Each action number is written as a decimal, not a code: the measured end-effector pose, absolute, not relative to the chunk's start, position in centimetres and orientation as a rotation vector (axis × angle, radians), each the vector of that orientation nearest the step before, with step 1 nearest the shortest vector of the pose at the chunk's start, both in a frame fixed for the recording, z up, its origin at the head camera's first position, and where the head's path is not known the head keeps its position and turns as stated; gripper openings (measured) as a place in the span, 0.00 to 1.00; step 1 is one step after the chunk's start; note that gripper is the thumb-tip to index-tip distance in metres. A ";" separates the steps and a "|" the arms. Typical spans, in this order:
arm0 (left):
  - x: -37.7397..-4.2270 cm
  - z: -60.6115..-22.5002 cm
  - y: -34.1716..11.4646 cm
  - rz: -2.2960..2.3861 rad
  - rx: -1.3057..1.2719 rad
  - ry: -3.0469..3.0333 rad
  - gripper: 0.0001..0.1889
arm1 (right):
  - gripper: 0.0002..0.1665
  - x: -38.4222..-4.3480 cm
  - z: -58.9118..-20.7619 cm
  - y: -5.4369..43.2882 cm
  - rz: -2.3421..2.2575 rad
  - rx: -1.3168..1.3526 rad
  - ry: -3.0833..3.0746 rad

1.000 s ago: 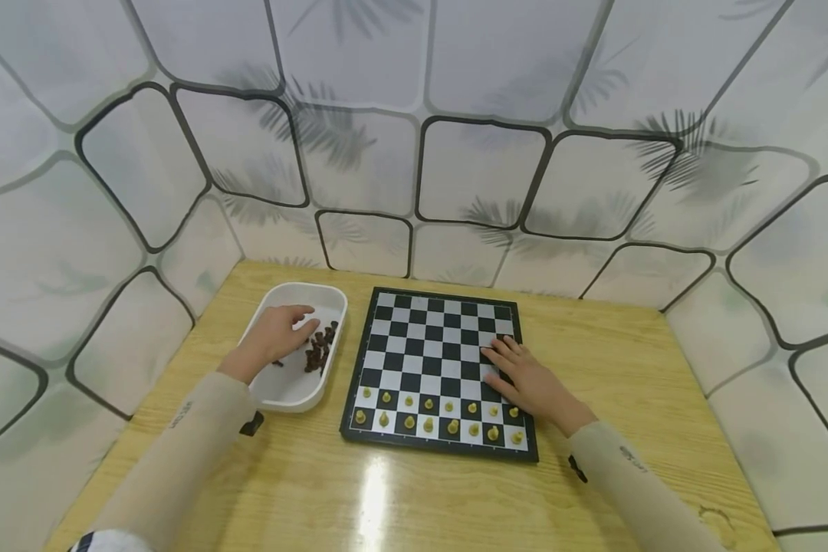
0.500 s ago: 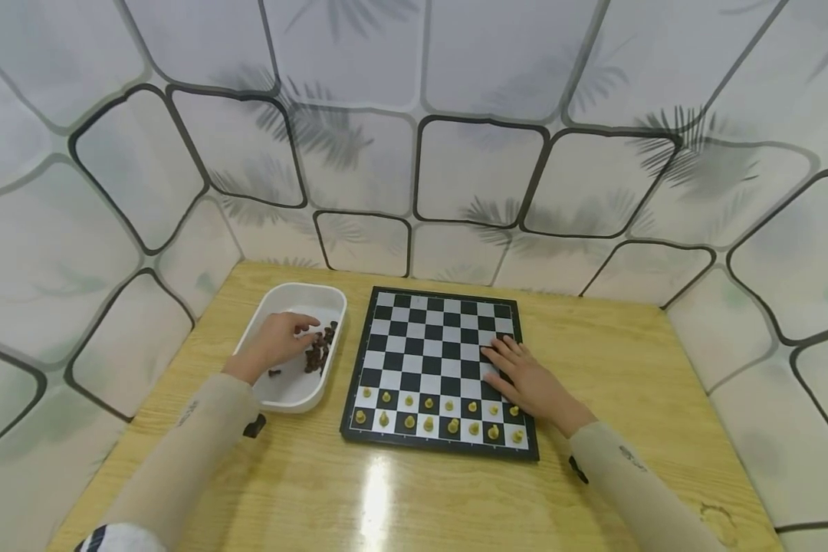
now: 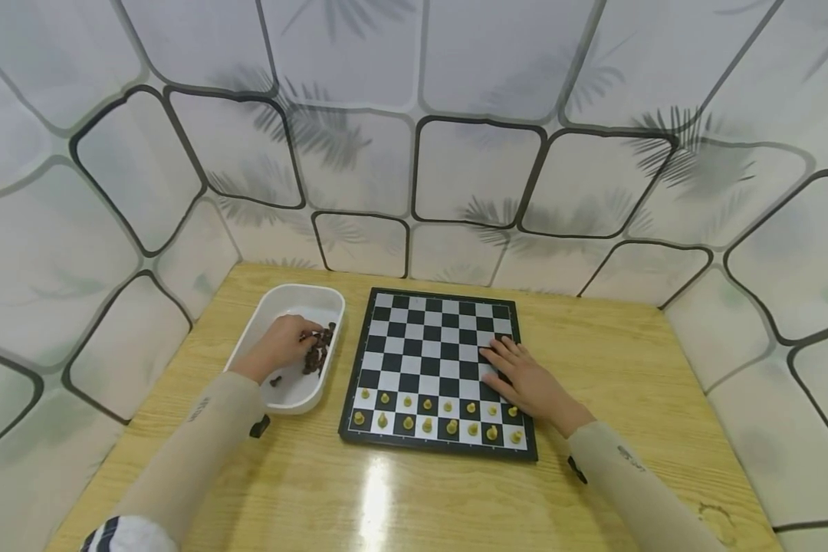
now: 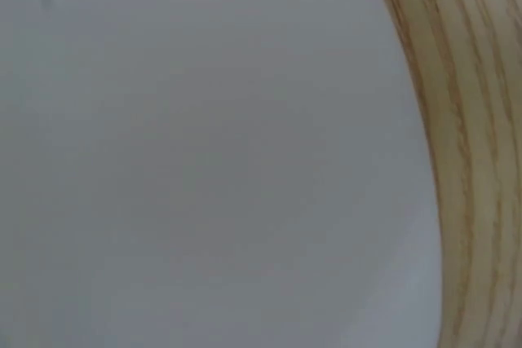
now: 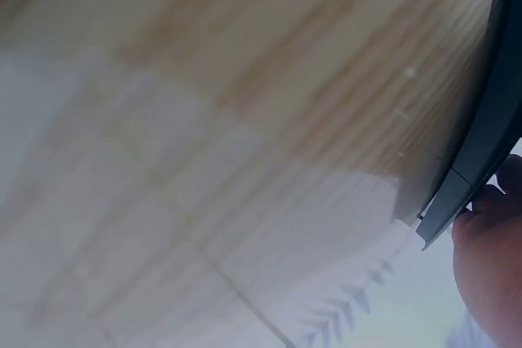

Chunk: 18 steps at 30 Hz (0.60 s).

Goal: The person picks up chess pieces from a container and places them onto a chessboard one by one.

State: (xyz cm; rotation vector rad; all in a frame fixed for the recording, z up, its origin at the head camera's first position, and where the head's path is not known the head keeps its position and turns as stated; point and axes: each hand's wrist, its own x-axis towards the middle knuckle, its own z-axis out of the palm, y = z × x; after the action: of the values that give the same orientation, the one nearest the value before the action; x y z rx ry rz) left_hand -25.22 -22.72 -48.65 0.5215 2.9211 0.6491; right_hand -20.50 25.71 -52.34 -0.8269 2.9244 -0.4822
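Left hand point(image 3: 280, 343) reaches down to dark chessmen point(image 3: 313, 360), grip unclear; right hand point(image 3: 527, 382) rests outspread on chessboard point(image 3: 414, 330).

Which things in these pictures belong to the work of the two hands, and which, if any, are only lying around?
Belong to the work:
Left hand, in the tray
Dark pieces, in the tray
Right hand, over the board's right edge
Yellow pieces, two rows on the board

Only surroundings:
Table
Patterned wall
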 end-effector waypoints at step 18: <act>-25.7 -48.9 -22.7 0.459 0.499 2.999 0.10 | 0.38 -20.5 -52.5 25.6 -0.486 -0.819 2.929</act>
State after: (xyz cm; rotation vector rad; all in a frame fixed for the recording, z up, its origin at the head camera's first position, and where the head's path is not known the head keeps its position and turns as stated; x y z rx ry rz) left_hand -25.74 -22.68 -48.89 0.4985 2.9986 0.4595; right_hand -20.51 25.59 -52.51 -0.8192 2.9294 -0.4865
